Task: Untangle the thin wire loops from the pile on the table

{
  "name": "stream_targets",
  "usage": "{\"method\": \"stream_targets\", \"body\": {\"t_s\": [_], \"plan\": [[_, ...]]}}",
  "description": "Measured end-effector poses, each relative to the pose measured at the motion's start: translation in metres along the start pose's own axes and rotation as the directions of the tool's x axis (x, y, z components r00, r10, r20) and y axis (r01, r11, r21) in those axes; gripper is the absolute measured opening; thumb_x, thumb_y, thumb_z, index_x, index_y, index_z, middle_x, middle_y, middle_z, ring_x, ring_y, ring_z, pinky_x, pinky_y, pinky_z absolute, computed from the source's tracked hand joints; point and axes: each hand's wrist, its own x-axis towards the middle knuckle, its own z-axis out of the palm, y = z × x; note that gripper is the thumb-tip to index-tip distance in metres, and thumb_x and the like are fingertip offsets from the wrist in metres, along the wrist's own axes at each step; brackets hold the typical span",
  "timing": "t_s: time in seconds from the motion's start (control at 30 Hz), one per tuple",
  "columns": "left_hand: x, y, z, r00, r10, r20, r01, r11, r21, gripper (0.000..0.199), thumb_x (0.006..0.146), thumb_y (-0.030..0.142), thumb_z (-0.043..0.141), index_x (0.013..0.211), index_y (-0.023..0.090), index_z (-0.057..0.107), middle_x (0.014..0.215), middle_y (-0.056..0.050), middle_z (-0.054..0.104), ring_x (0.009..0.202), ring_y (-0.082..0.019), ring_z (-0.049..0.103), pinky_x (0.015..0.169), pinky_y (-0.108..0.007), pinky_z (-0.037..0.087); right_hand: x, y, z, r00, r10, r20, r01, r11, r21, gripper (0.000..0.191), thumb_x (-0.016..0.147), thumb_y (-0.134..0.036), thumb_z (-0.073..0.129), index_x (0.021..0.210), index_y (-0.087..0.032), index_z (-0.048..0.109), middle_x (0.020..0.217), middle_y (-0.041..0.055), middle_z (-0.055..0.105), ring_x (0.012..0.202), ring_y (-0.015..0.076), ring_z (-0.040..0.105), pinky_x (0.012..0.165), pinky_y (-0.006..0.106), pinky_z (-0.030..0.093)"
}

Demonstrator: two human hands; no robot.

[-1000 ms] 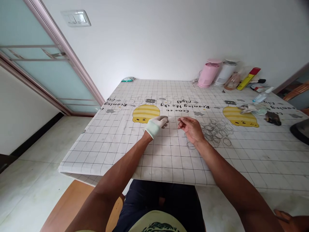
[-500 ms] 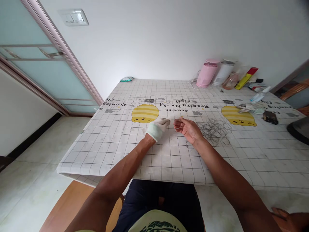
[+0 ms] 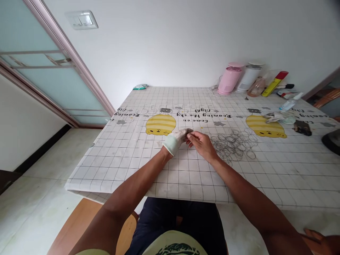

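My left hand, in a white knitted glove, is closed above the table at centre, its fingertips pinched together. My bare right hand meets it there, thumb and fingers pressed together at the glove's fingertips. Whatever is between the fingers is too small to make out. Just right of my right hand, a loose heap of thin dark wire rings is spread on the checked tablecloth.
Along the back right stand a pink cylinder, a white cylinder, a pinkish bottle and a yellow-red can. A crumpled glove, a clear bottle and a dark block lie farther right. A green packet sits at the back left corner.
My right hand has moved left from beside the ring heap, and its fingers have closed against the gloved left fingertips. My left hand has hardly moved.
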Motion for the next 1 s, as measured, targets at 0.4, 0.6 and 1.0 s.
{"method": "stream_targets", "body": {"t_s": [0.4, 0.6, 1.0], "plan": [[0.010, -0.008, -0.011, 0.990, -0.007, -0.143, 0.021, 0.995, 0.094, 0.036, 0.082, 0.031, 0.072, 0.110, 0.011, 0.079, 0.082, -0.005, 0.076, 0.075, -0.015, 0.068, 0.077, -0.031, 0.055, -0.004, 0.004, 0.002, 0.991, -0.103, -0.086, 0.097, 0.993, -0.066, 0.033, 0.095, -0.053, 0.068, 0.094, -0.020, 0.075, 0.079, 0.0060, 0.073, 0.067, 0.0197, 0.067, 0.059, 0.032, 0.056], [0.009, -0.006, -0.010, 0.989, 0.000, -0.149, 0.020, 0.991, 0.129, 0.026, 0.082, 0.028, 0.072, 0.100, 0.011, 0.079, 0.072, -0.002, 0.070, 0.067, -0.012, 0.060, 0.068, -0.027, 0.049, -0.009, -0.001, -0.002, 0.987, -0.143, -0.075, 0.129, 0.978, -0.166, 0.037, 0.100, -0.055, 0.061, 0.094, -0.021, 0.076, 0.082, 0.0068, 0.074, 0.071, 0.0214, 0.069, 0.061, 0.034, 0.058], [0.000, -0.009, -0.008, 0.926, -0.058, 0.373, 0.122, 0.981, -0.152, 0.047, 0.075, 0.054, 0.087, 0.088, 0.011, 0.072, 0.067, -0.006, 0.068, 0.059, -0.016, 0.060, 0.063, -0.031, 0.048, -0.003, -0.014, -0.015, 0.994, -0.091, -0.062, 0.101, 0.978, 0.183, 0.040, 0.096, -0.056, 0.067, 0.117, -0.024, 0.076, 0.118, 0.0105, 0.077, 0.117, 0.0267, 0.070, 0.106, 0.045, 0.054]]}}
